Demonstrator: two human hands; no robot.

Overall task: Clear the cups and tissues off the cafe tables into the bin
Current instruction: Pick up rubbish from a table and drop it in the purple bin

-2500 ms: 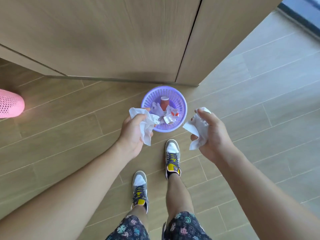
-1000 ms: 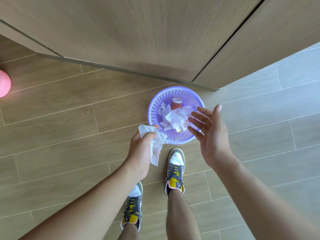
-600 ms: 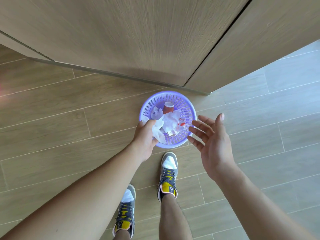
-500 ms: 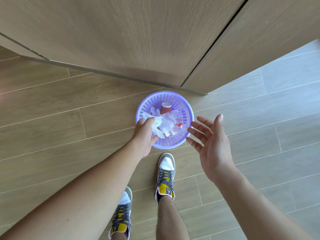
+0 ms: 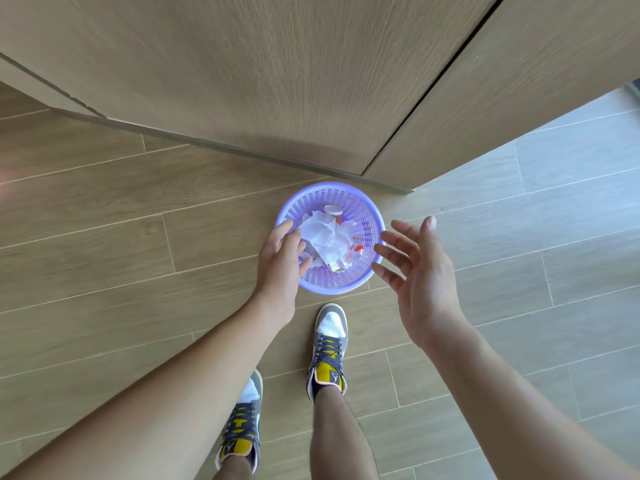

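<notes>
Two bare hands hover over the small round lilac plastic bin [image 5: 336,284], and neither holds anything. In the head view the left hand [image 5: 281,259] hangs at the bin's 9 o'clock rim, its fingers loosely spread above the contents. The right hand [image 5: 417,275] is at 3 o'clock, palm turned inward and fingers straight and fanned. Both seem placed right over the opening so that light paper lands inside and not on the wood-look plank floor [image 5: 104,254].

Inside lie crumpled white paper tissues [image 5: 323,237], soft and creased. At 12 o'clock a red paper cup [image 5: 334,212] shows a pale round end. The bin's walls are a thin, rigid slotted lattice. It stands near a matte wood-grain panel wall [image 5: 277,81], probably to keep it out of the walkway.
</notes>
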